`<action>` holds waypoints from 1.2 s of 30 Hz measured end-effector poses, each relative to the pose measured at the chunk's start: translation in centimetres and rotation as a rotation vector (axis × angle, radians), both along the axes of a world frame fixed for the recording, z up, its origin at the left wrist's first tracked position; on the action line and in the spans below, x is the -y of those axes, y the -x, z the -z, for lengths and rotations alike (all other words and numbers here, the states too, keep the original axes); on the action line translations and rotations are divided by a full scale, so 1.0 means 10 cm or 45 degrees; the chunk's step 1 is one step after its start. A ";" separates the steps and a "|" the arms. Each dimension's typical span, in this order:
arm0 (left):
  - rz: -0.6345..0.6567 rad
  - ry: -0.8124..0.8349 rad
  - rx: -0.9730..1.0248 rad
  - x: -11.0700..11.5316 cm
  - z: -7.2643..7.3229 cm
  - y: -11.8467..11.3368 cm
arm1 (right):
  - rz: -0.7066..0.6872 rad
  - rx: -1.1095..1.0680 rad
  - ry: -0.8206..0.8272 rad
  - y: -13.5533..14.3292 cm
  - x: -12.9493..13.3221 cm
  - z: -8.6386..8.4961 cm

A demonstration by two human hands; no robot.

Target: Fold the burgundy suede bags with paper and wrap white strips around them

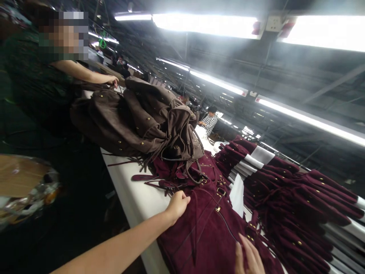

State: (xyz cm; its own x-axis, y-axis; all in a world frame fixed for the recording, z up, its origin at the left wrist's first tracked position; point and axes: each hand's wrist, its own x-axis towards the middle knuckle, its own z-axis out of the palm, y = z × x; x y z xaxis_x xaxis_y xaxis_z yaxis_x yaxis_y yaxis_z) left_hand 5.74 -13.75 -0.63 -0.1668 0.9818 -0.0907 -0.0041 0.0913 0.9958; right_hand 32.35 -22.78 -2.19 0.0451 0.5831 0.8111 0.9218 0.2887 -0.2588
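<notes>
A maroon suede bag (199, 228) with a zipper, buckles and thin laces lies on the white table (132, 194). My left hand (178, 205) is closed at the bag's left edge, with fingers pinched on what looks like its material or a lace; what exactly is between them is too small to name. My right hand (249, 255) rests at the bag's lower right, near the zipper end, partly cut off by the frame's bottom, its fingers extended and slightly apart.
Brown bags (137, 118) are heaped beyond the maroon one. Stacked maroon bags (299, 201) with white sheets fill the right. A person in dark green (37, 76) stands at the left, near a round container (25, 182). Another person (209, 121) is farther back.
</notes>
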 end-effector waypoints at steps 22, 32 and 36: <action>0.019 -0.741 -1.035 0.99 0.06 0.51 | -0.164 -0.128 0.284 1.11 -1.32 -0.13; -0.039 -0.753 -0.791 0.92 0.13 0.65 | 0.089 0.029 0.411 1.12 -1.37 -0.48; 0.133 -0.210 -0.475 0.78 0.23 0.74 | 0.271 0.576 0.502 1.42 -1.49 -0.70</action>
State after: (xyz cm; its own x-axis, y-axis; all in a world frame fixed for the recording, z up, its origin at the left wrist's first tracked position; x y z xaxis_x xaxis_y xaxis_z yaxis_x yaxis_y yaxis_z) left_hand -1.66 -21.54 -2.92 -0.0573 0.9914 0.1173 0.3606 -0.0890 0.9284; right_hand 18.12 -7.85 4.78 -0.1039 0.8578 0.5033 0.9915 0.0495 0.1202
